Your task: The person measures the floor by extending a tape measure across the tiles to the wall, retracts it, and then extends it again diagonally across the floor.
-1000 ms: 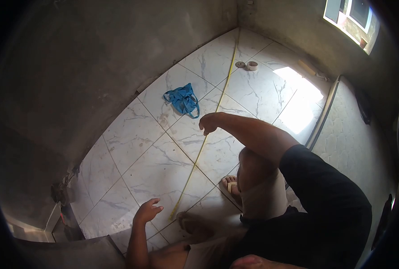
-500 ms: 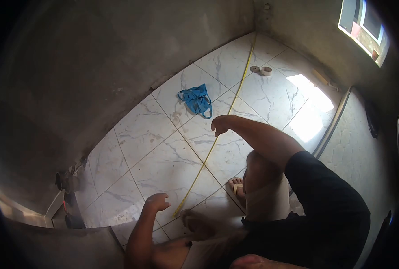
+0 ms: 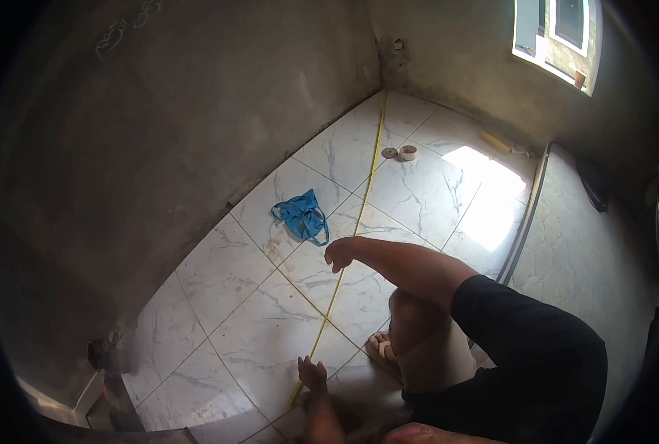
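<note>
A yellow measuring tape (image 3: 371, 177) lies stretched over the white marbled floor tiles, from the far corner down to near my feet. My right hand (image 3: 339, 254), on a bent arm in a black sleeve, hangs above the tape with its fingers loosely bent down and apart; I see nothing in it. Beside the tape's near end is my left hand (image 3: 313, 374), fingers spread and empty; whether it touches the tape I cannot tell. A crumpled blue cloth item with straps (image 3: 302, 217) lies left of the tape, just beyond my right hand.
A roll of tape (image 3: 408, 153) and a grey disc (image 3: 389, 153) lie right of the measuring tape, towards the corner. A mattress (image 3: 566, 222) leans at the right. Bare plaster walls (image 3: 196, 111) enclose the floor, with a window (image 3: 559, 37) at upper right. My sandalled foot (image 3: 383, 345) rests below my knee.
My left hand has moved right, to the near end of the measuring tape. The view has tilted, so the floor things appear lower and further left. My right hand stays above the tape.
</note>
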A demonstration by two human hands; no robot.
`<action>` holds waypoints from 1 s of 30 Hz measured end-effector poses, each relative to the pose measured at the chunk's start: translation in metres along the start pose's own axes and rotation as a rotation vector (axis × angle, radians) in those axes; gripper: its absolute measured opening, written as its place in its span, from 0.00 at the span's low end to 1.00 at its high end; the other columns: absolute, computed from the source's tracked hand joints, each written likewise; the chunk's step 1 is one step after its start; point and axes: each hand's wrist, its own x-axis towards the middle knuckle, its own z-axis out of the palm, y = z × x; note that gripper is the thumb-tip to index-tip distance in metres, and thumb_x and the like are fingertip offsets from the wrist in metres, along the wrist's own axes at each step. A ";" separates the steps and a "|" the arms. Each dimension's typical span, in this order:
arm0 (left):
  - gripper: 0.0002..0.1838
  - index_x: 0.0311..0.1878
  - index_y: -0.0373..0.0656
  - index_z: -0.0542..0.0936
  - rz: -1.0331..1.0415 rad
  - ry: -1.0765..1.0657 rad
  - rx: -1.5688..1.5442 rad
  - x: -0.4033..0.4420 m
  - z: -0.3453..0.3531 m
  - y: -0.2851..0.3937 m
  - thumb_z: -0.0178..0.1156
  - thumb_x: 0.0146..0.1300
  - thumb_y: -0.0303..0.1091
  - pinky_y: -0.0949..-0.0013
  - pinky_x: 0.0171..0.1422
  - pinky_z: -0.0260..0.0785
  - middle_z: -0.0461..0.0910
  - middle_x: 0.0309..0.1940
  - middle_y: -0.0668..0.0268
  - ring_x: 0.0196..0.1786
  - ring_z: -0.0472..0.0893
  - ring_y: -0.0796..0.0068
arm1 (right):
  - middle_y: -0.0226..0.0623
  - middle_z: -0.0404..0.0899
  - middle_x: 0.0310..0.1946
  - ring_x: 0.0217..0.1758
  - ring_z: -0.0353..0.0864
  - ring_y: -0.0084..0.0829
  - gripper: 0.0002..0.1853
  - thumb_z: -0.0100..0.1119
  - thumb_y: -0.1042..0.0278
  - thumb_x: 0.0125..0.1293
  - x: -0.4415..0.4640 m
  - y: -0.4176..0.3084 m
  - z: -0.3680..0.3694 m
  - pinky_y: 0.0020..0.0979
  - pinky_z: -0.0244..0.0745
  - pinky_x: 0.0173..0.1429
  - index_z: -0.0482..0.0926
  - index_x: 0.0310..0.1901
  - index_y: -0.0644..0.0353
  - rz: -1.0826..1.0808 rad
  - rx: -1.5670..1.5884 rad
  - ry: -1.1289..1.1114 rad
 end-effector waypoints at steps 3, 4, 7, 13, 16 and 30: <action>0.39 0.66 0.40 0.67 -0.159 -0.160 0.042 -0.020 0.004 -0.006 0.68 0.53 0.48 0.51 0.69 0.64 0.60 0.70 0.49 0.69 0.66 0.48 | 0.46 0.81 0.51 0.56 0.78 0.45 0.27 0.65 0.51 0.57 0.004 0.007 0.007 0.42 0.73 0.58 0.80 0.55 0.58 -0.010 -0.007 -0.042; 0.41 0.67 0.40 0.66 -0.213 -0.197 0.056 -0.023 0.004 -0.008 0.68 0.53 0.49 0.51 0.69 0.64 0.59 0.71 0.49 0.69 0.65 0.48 | 0.46 0.81 0.50 0.56 0.78 0.45 0.27 0.65 0.51 0.56 0.008 0.010 0.010 0.42 0.73 0.58 0.80 0.55 0.58 -0.005 0.000 -0.042; 0.45 0.70 0.40 0.62 -0.278 -0.173 0.052 -0.018 0.005 -0.011 0.67 0.54 0.53 0.49 0.70 0.62 0.54 0.73 0.49 0.71 0.63 0.46 | 0.47 0.81 0.48 0.54 0.79 0.46 0.27 0.66 0.51 0.56 0.016 0.013 0.010 0.42 0.73 0.56 0.80 0.54 0.58 0.006 -0.009 -0.041; 0.49 0.72 0.39 0.58 -0.244 -0.218 0.215 -0.018 0.020 -0.010 0.66 0.54 0.58 0.43 0.67 0.64 0.52 0.73 0.46 0.73 0.58 0.44 | 0.47 0.82 0.47 0.52 0.80 0.46 0.27 0.65 0.51 0.56 0.014 -0.004 0.003 0.42 0.74 0.55 0.80 0.54 0.59 -0.044 -0.026 -0.054; 0.48 0.70 0.37 0.60 -0.289 -0.233 0.196 -0.026 0.022 0.003 0.64 0.55 0.59 0.42 0.66 0.65 0.50 0.73 0.46 0.74 0.57 0.45 | 0.47 0.82 0.46 0.52 0.80 0.46 0.27 0.64 0.50 0.57 0.017 -0.004 0.005 0.43 0.74 0.54 0.80 0.53 0.59 -0.057 -0.029 -0.040; 0.37 0.60 0.36 0.72 -0.245 -0.104 0.261 -0.035 0.014 0.017 0.65 0.55 0.56 0.52 0.58 0.72 0.67 0.59 0.54 0.57 0.75 0.56 | 0.48 0.82 0.44 0.51 0.80 0.46 0.25 0.64 0.50 0.57 0.008 -0.005 0.003 0.44 0.74 0.53 0.81 0.51 0.59 -0.073 -0.064 -0.029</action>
